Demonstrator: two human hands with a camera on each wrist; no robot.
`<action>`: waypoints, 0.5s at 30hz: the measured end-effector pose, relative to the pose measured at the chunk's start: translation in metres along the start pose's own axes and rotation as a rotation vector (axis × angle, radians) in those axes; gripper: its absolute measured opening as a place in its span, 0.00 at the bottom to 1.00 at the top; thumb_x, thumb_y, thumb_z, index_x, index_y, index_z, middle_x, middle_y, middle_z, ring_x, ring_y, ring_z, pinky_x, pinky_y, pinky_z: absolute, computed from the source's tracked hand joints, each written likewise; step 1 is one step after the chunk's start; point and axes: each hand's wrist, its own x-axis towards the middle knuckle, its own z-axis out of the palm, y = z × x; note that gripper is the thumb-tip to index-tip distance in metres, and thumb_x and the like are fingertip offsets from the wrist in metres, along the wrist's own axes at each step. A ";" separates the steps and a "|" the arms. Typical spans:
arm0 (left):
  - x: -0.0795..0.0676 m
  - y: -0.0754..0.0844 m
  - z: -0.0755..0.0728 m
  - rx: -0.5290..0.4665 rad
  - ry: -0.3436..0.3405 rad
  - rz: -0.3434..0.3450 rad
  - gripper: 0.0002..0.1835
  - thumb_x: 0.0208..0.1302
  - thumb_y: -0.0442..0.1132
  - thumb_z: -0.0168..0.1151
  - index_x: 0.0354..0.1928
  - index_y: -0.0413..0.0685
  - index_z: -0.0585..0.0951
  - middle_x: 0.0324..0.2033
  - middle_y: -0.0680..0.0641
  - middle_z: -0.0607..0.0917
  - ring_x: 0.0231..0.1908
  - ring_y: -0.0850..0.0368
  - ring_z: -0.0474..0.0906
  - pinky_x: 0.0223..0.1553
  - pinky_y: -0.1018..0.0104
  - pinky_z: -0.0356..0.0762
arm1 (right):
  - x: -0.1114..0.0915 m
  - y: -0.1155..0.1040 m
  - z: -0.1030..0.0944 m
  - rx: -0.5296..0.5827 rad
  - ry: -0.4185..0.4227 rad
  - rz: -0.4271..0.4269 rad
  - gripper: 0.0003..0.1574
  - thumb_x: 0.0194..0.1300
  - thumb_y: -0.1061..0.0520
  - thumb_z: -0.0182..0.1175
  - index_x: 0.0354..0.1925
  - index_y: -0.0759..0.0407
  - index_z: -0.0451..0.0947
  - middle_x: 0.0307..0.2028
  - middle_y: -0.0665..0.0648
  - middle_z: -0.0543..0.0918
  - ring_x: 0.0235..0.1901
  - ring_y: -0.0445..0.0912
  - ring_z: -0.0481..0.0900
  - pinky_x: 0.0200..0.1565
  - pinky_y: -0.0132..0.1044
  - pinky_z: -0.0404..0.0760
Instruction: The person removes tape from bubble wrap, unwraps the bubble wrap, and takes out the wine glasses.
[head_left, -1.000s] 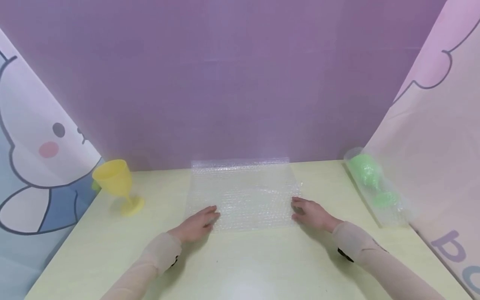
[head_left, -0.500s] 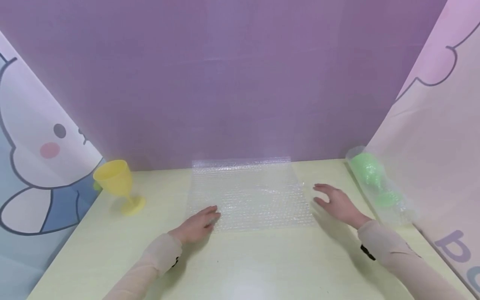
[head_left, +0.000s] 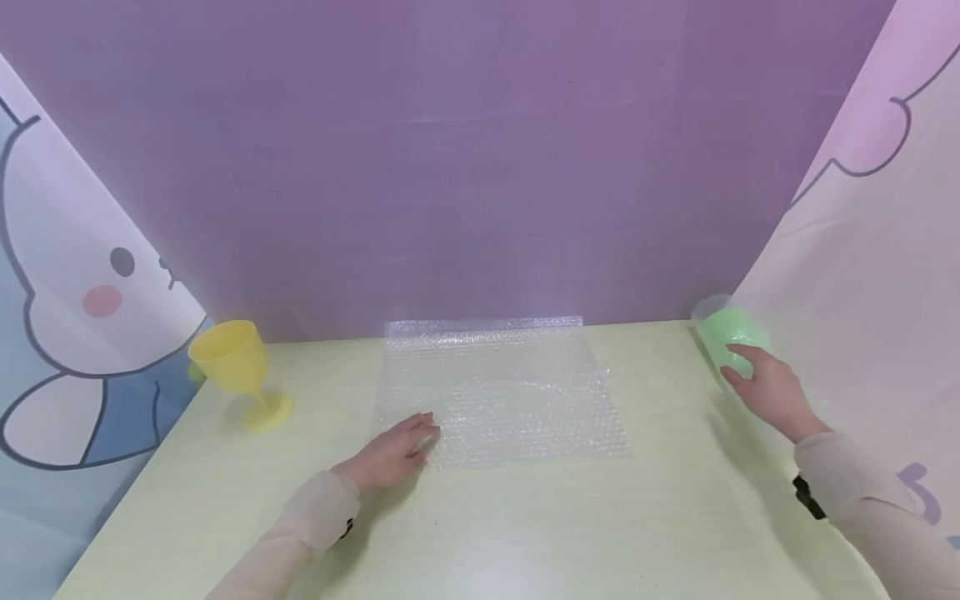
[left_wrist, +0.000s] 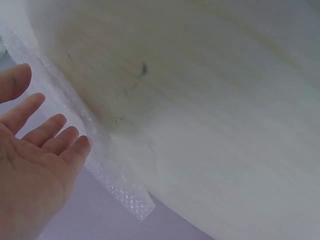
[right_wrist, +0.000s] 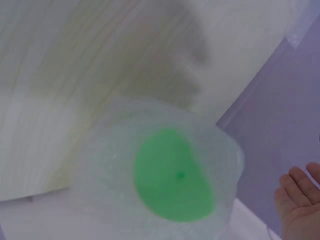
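A sheet of bubble wrap (head_left: 502,396) lies flat on the table, its far edge against the purple backdrop. My left hand (head_left: 393,450) rests at its near left corner, fingers relaxed; the left wrist view shows this hand (left_wrist: 37,155) with fingers spread beside the bubble wrap (left_wrist: 127,195). Over at the right, my right hand (head_left: 772,392) is above a green goblet (head_left: 731,325) rolled in clear bubble wrap, thumb and fingers apart and hiding its lower part. In the right wrist view the green goblet (right_wrist: 172,175) shows blurred through its wrapping, the hand (right_wrist: 302,200) off to one side.
A yellow plastic goblet (head_left: 232,358) stands at the table's left side, with a small green thing (head_left: 197,371) partly hidden behind it. Purple cloth (head_left: 480,167) closes off the back, and printed cartoon sheets (head_left: 97,333) hang at both sides.
My right hand has moved from the bubble wrap sheet's right edge rightward to above the wrapped green goblet. My left hand has stayed in place.
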 end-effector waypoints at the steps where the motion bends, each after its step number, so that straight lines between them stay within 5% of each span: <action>1: -0.001 0.001 0.000 -0.001 0.001 -0.003 0.23 0.63 0.34 0.53 0.61 0.37 0.68 0.66 0.35 0.61 0.66 0.39 0.55 0.65 0.43 0.55 | 0.000 0.004 -0.003 -0.003 0.000 0.015 0.30 0.68 0.52 0.48 0.60 0.73 0.61 0.55 0.79 0.67 0.36 0.68 0.75 0.45 0.65 0.68; 6: -0.006 0.008 0.000 -0.027 -0.001 -0.017 0.24 0.64 0.35 0.53 0.62 0.39 0.67 0.66 0.37 0.60 0.66 0.39 0.54 0.65 0.42 0.55 | -0.001 0.021 -0.014 -0.005 -0.003 0.081 0.35 0.69 0.51 0.46 0.63 0.75 0.54 0.58 0.81 0.61 0.51 0.75 0.62 0.49 0.69 0.62; 15: -0.015 0.020 -0.002 -0.013 0.000 0.013 0.24 0.64 0.36 0.54 0.62 0.39 0.67 0.66 0.37 0.61 0.66 0.39 0.55 0.65 0.42 0.55 | -0.006 0.044 -0.023 0.000 -0.050 0.183 0.41 0.70 0.46 0.41 0.64 0.78 0.47 0.59 0.83 0.54 0.54 0.78 0.55 0.51 0.70 0.58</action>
